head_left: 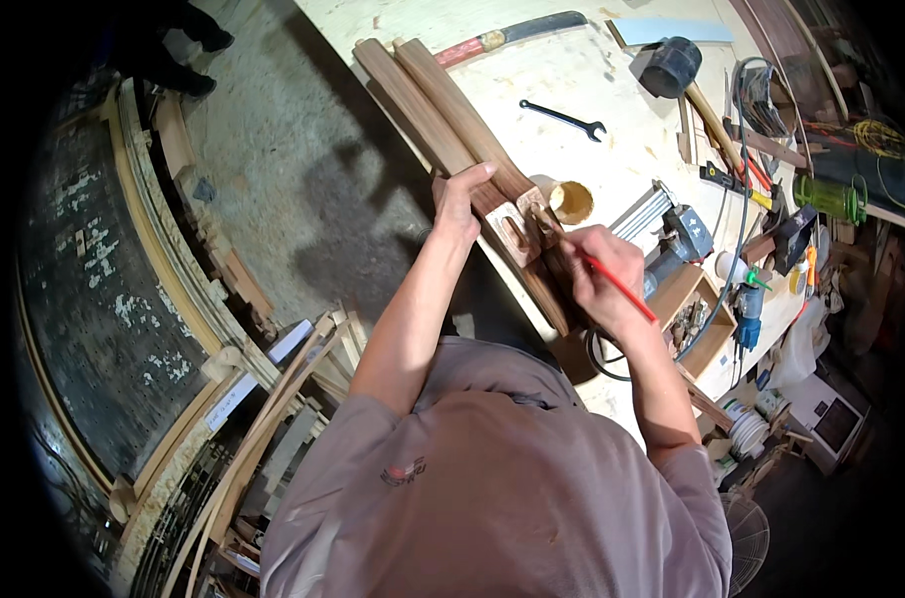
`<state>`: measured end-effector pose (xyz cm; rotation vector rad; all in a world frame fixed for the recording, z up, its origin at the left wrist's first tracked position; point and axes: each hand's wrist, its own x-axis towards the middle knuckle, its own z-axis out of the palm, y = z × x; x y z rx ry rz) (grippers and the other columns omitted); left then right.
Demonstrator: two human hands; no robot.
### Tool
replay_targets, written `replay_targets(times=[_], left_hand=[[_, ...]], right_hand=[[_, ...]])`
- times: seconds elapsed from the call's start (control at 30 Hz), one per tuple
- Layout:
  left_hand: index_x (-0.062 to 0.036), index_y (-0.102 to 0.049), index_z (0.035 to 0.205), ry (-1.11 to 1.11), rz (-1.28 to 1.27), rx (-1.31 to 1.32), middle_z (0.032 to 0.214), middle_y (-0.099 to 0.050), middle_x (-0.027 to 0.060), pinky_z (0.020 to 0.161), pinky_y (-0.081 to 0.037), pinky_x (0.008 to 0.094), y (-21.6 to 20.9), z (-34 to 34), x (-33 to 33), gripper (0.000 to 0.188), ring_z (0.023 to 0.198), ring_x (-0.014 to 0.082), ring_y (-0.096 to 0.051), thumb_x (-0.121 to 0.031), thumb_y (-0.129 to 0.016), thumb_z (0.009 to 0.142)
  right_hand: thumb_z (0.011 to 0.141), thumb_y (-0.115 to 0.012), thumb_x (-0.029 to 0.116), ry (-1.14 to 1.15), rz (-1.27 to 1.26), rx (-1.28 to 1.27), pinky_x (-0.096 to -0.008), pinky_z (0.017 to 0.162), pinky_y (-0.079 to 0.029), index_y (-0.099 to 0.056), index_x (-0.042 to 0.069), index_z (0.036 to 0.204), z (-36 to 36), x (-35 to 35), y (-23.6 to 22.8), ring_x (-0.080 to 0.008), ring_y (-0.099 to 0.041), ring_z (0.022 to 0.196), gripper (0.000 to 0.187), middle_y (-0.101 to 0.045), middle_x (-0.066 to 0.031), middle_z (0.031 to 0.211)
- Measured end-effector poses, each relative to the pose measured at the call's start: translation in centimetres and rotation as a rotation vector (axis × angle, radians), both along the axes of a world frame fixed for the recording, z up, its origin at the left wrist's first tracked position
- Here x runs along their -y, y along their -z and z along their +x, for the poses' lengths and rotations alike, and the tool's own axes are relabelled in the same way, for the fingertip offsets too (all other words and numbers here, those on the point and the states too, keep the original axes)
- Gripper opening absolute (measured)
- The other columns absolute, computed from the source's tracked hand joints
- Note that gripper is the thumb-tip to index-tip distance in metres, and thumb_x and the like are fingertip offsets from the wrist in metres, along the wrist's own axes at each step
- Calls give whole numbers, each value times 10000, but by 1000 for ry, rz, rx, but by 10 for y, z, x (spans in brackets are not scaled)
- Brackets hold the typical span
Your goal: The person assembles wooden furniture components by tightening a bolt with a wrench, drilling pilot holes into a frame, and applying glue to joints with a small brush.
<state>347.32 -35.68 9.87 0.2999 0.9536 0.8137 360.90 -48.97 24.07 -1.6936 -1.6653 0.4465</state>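
Two long brown wooden pieces [443, 110] lie side by side over the table's near-left edge, slanting toward me. Pale end faces on them carry slots [513, 235]. My left hand [456, 203] is closed around the left piece, thumb on top. Pinched in my right hand [606, 267] is a slim red stick [620, 289], which looks like a brush handle; its working end is partly hidden by the fingers, close to the right-hand slot. Just beyond that hand stands a small cup [572, 202] with a tan, crusted inside.
On the pale table [472, 110] lie a wrench [564, 120], a red-handled saw [502, 38] and a black mallet [670, 68]. A wooden box [707, 339] of small hardware and power tools with cables sit at right. At far left is a dark panel [104, 289]; another person's legs [168, 45] show beyond.
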Motion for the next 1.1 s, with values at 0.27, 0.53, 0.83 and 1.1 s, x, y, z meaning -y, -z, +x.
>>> replay_targets(times=[0.27, 0.53, 0.83, 1.1], left_hand=[[54, -542, 1142, 63, -21, 78, 1026, -623, 165, 865, -521, 421, 4, 1, 2, 484, 942, 298, -631, -91, -674, 700], [68, -525, 1173, 159, 73, 190, 1046, -608, 172, 902, -510, 403, -1, 0, 8, 512, 1027, 289, -608, -146, -640, 722], [40, -562, 1113, 160, 29, 148, 1003, -624, 166, 892, -501, 396, 5, 1, 5, 457, 959, 276, -619, -157, -665, 713], [39, -508, 1177, 8, 44, 52, 1049, -603, 159, 927, -481, 417, 19, 12, 5, 483, 977, 301, -609, -80, -653, 732]], right_hand=[[954, -544, 100, 368, -135, -725, -247, 538, -468, -556, -37, 870, -3, 0, 14, -115, -612, 627, 161, -616, -70, 668], [942, -536, 103, 322, -272, -310, -239, 455, -415, -490, 18, 726, 14, 24, 15, -82, -526, 481, 237, -543, -9, 534], [863, -583, 59, 209, -58, -155, -341, 527, -481, -543, 17, 784, 3, 18, 15, -291, -598, 569, 99, -566, -138, 623], [876, -612, 63, 688, 0, -439, -266, 519, -458, -613, 15, 791, 31, 35, 15, -139, -603, 578, 97, -632, -87, 660]])
